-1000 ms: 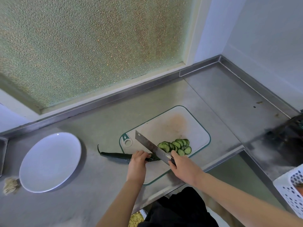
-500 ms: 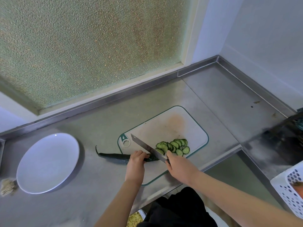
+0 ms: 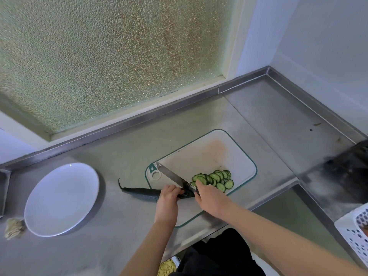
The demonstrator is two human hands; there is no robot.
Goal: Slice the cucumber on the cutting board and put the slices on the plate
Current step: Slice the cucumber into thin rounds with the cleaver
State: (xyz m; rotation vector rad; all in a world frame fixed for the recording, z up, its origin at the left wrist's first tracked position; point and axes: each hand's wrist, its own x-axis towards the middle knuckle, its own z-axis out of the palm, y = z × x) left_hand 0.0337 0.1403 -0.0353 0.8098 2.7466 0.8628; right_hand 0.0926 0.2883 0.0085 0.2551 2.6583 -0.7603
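A dark green cucumber [image 3: 142,193] lies across the left edge of the white cutting board [image 3: 209,154], its stem end sticking out over the steel counter. My left hand [image 3: 168,199] grips it with curled fingers near the cut end. My right hand [image 3: 211,198] holds the handle of a cleaver [image 3: 171,174], whose blade stands on the cucumber just right of my left fingers. Several cut slices [image 3: 216,179] lie overlapping in a row on the board to the right of the blade. The white plate [image 3: 61,199] sits far left and holds nothing.
A steel counter [image 3: 123,160] runs into a corner with a raised rim along the frosted window. A pale scrap [image 3: 14,228] lies left of the plate. A white perforated basket [image 3: 356,234] stands at the right edge, with a dark area [image 3: 350,168] behind it.
The cleaver has come down from a raised angle onto the cucumber. My left hand and the cucumber stayed in place; the row of slices looks the same.
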